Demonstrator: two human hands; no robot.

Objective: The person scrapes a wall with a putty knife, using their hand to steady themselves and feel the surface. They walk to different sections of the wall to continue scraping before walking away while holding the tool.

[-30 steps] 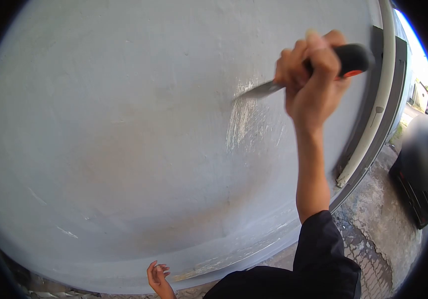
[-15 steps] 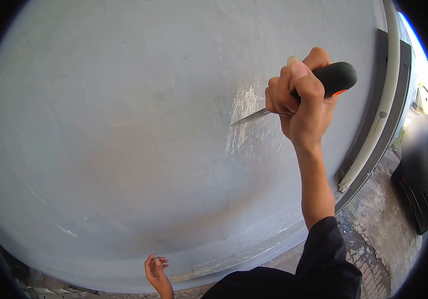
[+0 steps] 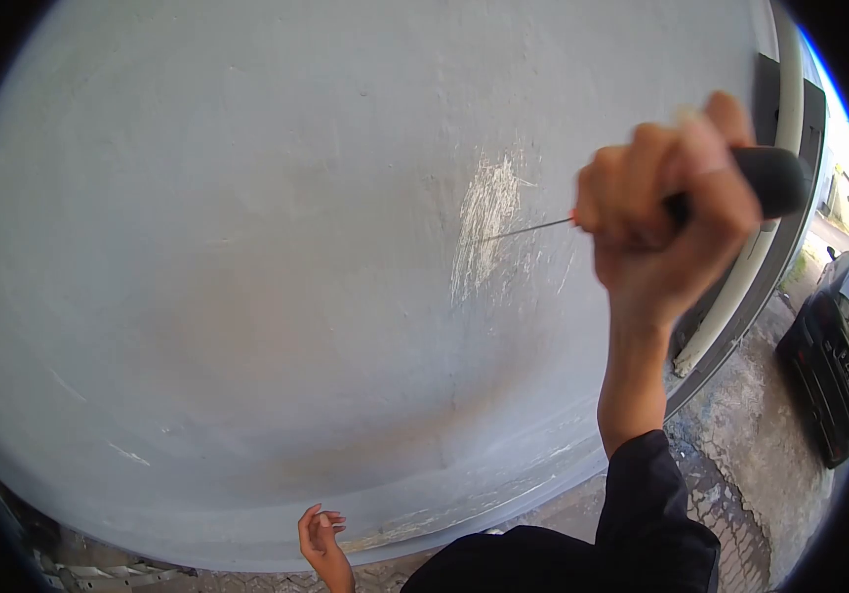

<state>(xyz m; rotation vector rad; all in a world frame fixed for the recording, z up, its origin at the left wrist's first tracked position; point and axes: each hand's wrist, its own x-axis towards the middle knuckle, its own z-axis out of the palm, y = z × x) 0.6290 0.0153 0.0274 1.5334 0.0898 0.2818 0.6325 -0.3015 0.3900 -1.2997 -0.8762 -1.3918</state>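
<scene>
My right hand (image 3: 666, 198) is wrapped in a fist around the handle of a scraper (image 3: 772, 181), which is black and blurred by motion. Its thin metal blade points left, seen almost edge-on, and the tip overlaps the scratched patch (image 3: 488, 208) on the large grey painted wall (image 3: 246, 198). In that patch the paint is scored through to a pale layer by many thin strokes. Low down near the wall's bottom edge, my left hand (image 3: 320, 539) hangs with loosely bent fingers apart and nothing in them.
A pale pipe (image 3: 746, 262) runs down along a dark strip at the wall's right edge. Beyond it lie rough paved ground (image 3: 740, 425) and a black car (image 3: 824, 361). Light-coloured pieces (image 3: 113, 573) lie below the wall at the lower left.
My right hand has moved right, drawing the scraper's tip a little to the right across the scratched patch. The blade has turned to show its thin edge. My left hand has shifted slightly right.
</scene>
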